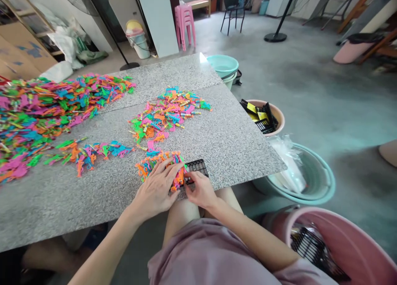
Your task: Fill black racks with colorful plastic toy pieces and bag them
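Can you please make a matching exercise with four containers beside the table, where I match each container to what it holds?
Containers:
1. beige bucket
2. big teal basin
3. pink tub
4. small teal basin

What it holds:
A. clear plastic bags
B. black grid pieces only, nearest the person's knees
C. nothing to be seen inside
D. black and yellow pieces

Right pairs: 1-D, 2-A, 3-B, 4-C
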Demonstrator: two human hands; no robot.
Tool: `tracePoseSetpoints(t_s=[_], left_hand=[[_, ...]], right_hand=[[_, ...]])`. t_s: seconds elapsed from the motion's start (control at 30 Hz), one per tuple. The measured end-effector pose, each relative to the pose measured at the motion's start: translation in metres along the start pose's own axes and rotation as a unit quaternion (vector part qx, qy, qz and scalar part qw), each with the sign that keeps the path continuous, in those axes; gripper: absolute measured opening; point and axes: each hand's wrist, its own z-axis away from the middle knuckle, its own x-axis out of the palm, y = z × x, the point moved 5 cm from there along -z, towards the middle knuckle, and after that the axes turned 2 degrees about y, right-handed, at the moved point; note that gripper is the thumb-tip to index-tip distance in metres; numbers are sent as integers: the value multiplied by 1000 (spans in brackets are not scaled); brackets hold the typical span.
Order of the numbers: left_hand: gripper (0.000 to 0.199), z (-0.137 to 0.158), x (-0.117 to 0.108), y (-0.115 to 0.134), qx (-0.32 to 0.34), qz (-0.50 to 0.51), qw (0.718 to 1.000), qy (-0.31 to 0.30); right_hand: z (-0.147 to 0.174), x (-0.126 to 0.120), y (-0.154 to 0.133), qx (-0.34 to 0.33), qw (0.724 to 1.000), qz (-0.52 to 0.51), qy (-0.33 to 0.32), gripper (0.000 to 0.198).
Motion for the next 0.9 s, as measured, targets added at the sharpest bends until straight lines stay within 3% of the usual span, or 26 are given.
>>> tracePoseSetpoints(t_s=[0.1, 0.2, 0.47, 0.63, 0.9], left_hand=[[56, -1, 1, 1, 22, 13, 1000, 0], [52, 1, 2, 2, 36, 20, 999, 2], [43, 3, 1, 8, 37, 26, 999, -13], [43, 1, 3, 9, 48, 9, 999, -21], [49, 4, 3, 10, 45, -25, 999, 16]], right_hand=[[-5, 11, -1, -11, 997, 27, -65, 12], [-7, 16, 6, -42, 994, 37, -97, 13], [3, 23, 9, -141, 981, 85, -106, 15], [6, 25, 6, -164, 977, 104, -88, 18], [11, 23, 5, -193, 972, 103, -79, 20]])
